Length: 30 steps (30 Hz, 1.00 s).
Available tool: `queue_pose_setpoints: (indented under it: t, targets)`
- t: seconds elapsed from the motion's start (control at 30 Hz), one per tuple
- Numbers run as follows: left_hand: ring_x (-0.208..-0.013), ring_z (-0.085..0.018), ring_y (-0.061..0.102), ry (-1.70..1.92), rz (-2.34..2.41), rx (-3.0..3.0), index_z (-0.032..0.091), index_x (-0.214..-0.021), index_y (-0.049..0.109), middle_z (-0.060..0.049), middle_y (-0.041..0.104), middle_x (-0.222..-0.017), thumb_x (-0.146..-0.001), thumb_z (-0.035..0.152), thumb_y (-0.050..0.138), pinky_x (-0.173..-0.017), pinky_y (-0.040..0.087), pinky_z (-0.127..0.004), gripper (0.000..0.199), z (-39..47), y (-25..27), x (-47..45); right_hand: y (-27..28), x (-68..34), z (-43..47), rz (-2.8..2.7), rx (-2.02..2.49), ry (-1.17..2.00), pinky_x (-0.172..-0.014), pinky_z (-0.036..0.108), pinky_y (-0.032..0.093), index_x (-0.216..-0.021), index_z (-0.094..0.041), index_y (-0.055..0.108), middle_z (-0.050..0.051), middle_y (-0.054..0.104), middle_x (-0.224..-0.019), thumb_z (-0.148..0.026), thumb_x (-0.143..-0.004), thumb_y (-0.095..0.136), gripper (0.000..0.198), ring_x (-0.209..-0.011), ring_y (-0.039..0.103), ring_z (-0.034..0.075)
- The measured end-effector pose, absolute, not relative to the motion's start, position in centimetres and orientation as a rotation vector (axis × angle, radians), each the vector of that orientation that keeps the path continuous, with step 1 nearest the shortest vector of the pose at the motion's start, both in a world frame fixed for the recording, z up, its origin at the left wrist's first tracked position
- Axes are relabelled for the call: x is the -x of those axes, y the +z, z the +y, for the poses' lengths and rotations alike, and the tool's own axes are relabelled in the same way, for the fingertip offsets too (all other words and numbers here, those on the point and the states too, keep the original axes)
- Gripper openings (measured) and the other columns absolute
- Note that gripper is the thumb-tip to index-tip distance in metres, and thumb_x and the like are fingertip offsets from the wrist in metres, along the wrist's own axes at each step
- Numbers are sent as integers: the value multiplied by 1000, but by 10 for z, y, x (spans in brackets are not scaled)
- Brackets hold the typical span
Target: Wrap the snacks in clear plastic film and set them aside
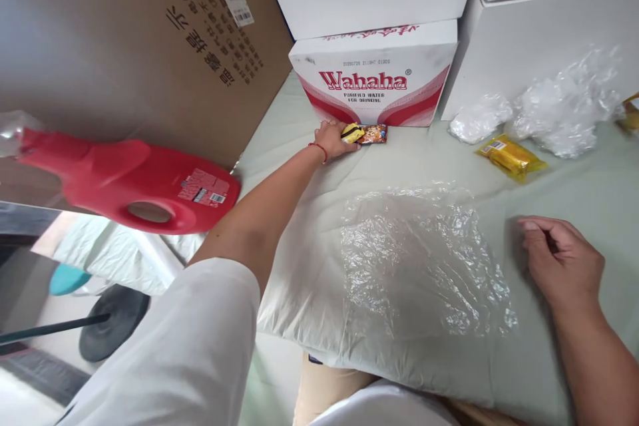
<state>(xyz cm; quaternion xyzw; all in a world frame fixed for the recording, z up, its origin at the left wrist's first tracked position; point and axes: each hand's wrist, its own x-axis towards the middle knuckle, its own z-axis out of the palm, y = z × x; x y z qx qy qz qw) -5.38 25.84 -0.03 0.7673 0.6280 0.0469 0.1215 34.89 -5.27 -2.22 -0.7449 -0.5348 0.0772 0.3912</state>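
Note:
My left hand (331, 140), with a red cord at its wrist, reaches far forward to a yellow-and-black snack packet (353, 134). Its fingers are closed around the packet's left side, partly hidden by it. A brown snack packet (374, 134) lies against the yellow one, at the foot of the white-and-red water carton (372, 83). My right hand (564, 263) rests on the cloth at the right, fingers curled, nothing visible in them. Between my hands a clear plastic bag (424, 259) lies flat and crinkled.
A yellow wrapped packet (512, 156) and crumpled clear plastic (562, 110) lie at the right, before white boxes (554, 40). A red jug (134, 183) leans on its side at the left by a large brown cardboard box (124, 46). The cloth-covered surface (299, 293) ends near my lap.

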Motion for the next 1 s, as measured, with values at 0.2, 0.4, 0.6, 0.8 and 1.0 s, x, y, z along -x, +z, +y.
queue_pose_setpoints:
  t: [0.2,0.4,0.6,0.8,1.0]
  targets:
    - [-136,-33,49,195,1684,-2293,22,-145,56,-13,56,-146,-82,53,73,-114,40,-45,73,246,-3,46,-26,-353,-53,-1327,1890,243,-78,39,54,-98,-27,77,5,77,-98,-46,-95,60,26,-75,70,23]
    - [-130,-37,54,159,1694,-2413,20,-147,54,-16,61,-138,-83,54,71,-110,42,-48,74,247,1,32,-25,-354,-52,-1367,1886,276,-79,36,54,-93,-25,77,5,77,-97,-47,-94,59,28,-80,71,22]
    - [-117,-37,61,156,1928,-2303,14,-125,62,-20,54,-134,-82,45,75,-103,48,-47,55,216,8,37,-22,-353,-52,-1399,1839,330,-83,36,53,-91,-23,75,6,77,-99,-45,-93,58,28,-89,71,24]
    - [-110,-27,59,673,1857,-2185,21,-115,56,-10,55,-117,-83,34,75,-102,51,-44,39,147,27,56,-21,-354,-53,-1457,1814,366,-85,39,52,-90,-25,73,6,75,-99,-42,-97,55,26,-91,69,26]
    - [-109,-26,62,544,1167,-2392,22,-143,47,-10,57,-124,-80,37,73,-98,54,-43,70,30,45,-10,-24,-355,-51,-1483,1792,330,-79,34,51,-89,-25,73,4,75,-96,-40,-97,55,24,-85,68,21]
